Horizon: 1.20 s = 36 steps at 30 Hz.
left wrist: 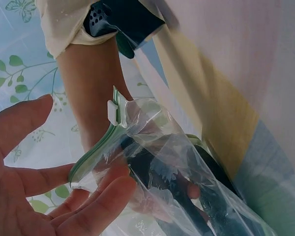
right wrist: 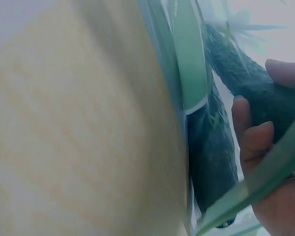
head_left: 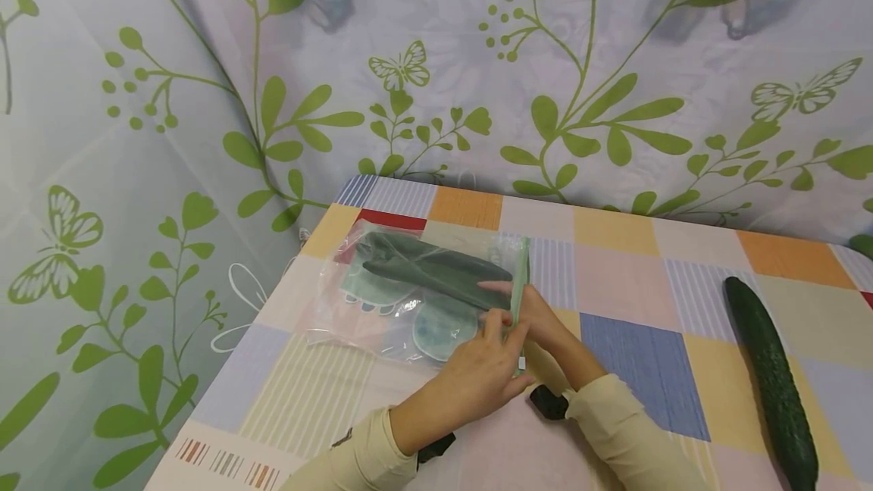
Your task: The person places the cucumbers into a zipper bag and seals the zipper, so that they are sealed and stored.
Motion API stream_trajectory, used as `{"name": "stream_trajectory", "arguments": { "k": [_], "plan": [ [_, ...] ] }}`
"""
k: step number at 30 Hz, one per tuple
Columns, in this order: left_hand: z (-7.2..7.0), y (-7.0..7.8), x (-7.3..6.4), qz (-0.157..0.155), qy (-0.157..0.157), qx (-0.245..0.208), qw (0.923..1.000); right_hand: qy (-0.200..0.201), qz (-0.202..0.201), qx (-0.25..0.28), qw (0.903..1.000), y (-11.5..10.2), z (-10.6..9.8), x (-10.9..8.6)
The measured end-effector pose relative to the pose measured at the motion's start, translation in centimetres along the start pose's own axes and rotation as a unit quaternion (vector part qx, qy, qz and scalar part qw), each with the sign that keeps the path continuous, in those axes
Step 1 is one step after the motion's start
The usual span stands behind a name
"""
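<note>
From what I'm seeing on my end, this is a homey spot, maybe a room corner, though I can't tell which room. Big giveaway is the patchwork-print tablecloth, plus pale cloth hangings covered in green leaves and butterflies along two sides. The stuff on the table is kitchen-ish too: a loose cucumber and a clear zip bag with more cucumbers in it.
</note>
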State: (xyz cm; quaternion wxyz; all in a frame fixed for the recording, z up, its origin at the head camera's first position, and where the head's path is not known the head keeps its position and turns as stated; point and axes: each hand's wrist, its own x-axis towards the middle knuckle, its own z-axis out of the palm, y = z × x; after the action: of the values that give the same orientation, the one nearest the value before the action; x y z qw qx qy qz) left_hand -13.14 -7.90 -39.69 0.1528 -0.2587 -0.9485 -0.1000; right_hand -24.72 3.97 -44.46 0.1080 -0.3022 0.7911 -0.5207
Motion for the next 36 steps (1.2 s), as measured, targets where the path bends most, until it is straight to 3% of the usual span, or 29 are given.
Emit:
{"name": "stream_trajectory", "arguments": {
  "k": [5,7,11,17,22,29,36],
  "plan": [
    [0.0,0.0,0.0,0.0,-0.006,0.003,1.0,-0.03,0.03,0.076,0.9962,-0.7,0.5,0.5],
    [-0.1,0.0,0.1,0.002,-0.009,0.006,0.9999,-0.038,0.035,0.065,0.9966,-1.1,0.8,0.8],
    [-0.1,0.1,0.0,0.006,-0.011,0.008,0.9999,-0.033,0.027,-0.007,0.9991,-2.1,1.3,1.3],
    [0.0,0.1,-0.1,0.005,-0.017,0.013,0.9997,-0.039,0.036,-0.078,0.9956,-2.6,2.1,1.9],
    [0.2,0.2,-0.1,0.001,-0.016,0.019,0.9997,-0.065,0.021,-0.075,0.9949,-2.2,2.1,2.0],
    [0.2,0.3,-0.1,-0.004,-0.029,0.011,0.9995,-0.139,0.028,-0.059,0.9881,-1.5,1.1,1.3],
    [0.7,0.4,-0.1,-0.003,-0.017,0.018,0.9997,-0.143,-0.026,-0.065,0.9872,-0.3,0.3,0.6]
  ]
}}
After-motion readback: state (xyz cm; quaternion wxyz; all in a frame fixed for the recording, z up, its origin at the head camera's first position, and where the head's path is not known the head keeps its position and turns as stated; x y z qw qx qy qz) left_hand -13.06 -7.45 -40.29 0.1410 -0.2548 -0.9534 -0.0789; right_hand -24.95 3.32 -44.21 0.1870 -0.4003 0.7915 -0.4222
